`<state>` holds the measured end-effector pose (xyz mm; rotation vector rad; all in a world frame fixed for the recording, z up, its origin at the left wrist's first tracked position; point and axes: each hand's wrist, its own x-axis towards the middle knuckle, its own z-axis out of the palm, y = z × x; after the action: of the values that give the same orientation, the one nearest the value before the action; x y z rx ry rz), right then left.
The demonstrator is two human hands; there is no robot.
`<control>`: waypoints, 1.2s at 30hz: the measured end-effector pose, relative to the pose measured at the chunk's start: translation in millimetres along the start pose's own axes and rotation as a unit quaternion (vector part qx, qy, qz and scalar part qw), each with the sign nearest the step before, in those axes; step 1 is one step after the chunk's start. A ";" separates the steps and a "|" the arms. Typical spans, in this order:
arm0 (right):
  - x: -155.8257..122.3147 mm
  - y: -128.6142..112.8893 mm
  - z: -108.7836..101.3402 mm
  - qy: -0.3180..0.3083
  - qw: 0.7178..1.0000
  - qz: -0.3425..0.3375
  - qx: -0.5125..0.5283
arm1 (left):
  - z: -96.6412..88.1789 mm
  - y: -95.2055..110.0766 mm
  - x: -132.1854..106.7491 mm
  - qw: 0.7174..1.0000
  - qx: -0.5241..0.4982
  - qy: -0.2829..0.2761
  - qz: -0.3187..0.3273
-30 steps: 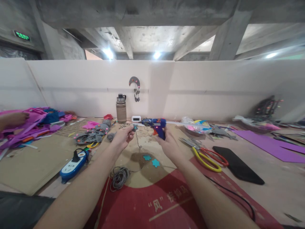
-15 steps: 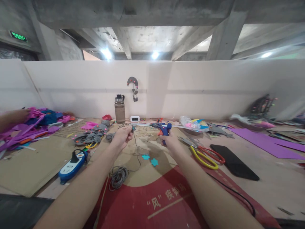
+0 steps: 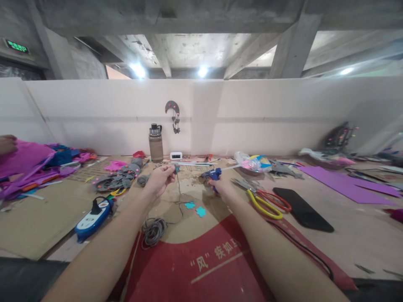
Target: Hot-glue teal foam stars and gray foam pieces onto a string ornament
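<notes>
Glue gun nr scissors; prob. phone beside them.

The glue gun in my right grip is smooth blue plastic. My cord looks matt and fibrous. I see bare metal blades and smooth coloured handles on the scissors, glossy plastic on the power strip, matt cardboard under my arms, and rough concrete overhead. The bottle looks smooth, smoky and translucent.
</notes>
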<state>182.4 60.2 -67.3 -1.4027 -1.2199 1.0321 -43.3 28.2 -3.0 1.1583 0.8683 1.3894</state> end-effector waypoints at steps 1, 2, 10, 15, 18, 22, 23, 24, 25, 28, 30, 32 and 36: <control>0.1 -1.2 -0.2 0.008 1.000 0.003 -0.026 | 0.2 -0.8 0.0 1.000 0.011 0.002 0.005; 0.4 -2.6 -0.9 0.017 0.998 0.003 -0.055 | 0.4 -1.5 0.1 1.000 0.021 0.004 0.009; -4.5 -18.0 -16.9 0.116 0.963 -0.024 -0.243 | -0.4 -2.0 -0.8 1.000 0.009 -0.004 -0.018; -28.8 -36.8 4.2 0.061 0.975 -0.174 -0.124 | 5.3 -3.2 -3.7 1.000 0.003 0.020 -0.015; -46.5 -45.2 27.4 -0.084 0.973 -0.202 0.078 | 12.2 -4.4 -7.2 1.000 0.015 0.010 0.001; -61.1 -48.7 43.1 -0.185 0.957 -0.130 0.181 | 20.6 -5.0 -12.0 0.999 0.045 -0.021 0.006; -62.4 -48.8 43.5 -0.188 0.958 -0.120 0.181 | 22.2 -5.0 -12.7 0.999 0.044 -0.029 -0.001; -62.9 -48.8 43.1 -0.187 0.960 -0.114 0.177 | 23.6 -5.0 -13.3 0.999 0.039 -0.034 -0.011; -62.8 -48.8 42.2 -0.183 0.962 -0.113 0.170 | 25.0 -4.9 -13.6 0.999 0.029 -0.036 -0.021; -61.2 -49.0 39.4 -0.173 0.966 -0.121 0.148 | 28.2 -3.7 -14.4 0.998 -0.003 -0.035 -0.046; -60.7 -49.2 38.5 -0.167 0.968 -0.126 0.135 | 29.7 -2.5 -15.1 0.998 -0.012 -0.038 -0.056; -60.9 -49.2 38.4 -0.171 0.969 -0.124 0.128 | 30.0 -2.0 -15.7 0.997 -0.010 -0.041 -0.057; -61.5 -49.1 36.8 -0.187 0.971 -0.102 0.110 | 26.1 -3.3 -13.8 0.999 0.004 -0.031 -0.039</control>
<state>129.9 5.4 -24.9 -0.9142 -1.4360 1.2782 -18.0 12.6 -1.7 1.1555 0.8662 1.2825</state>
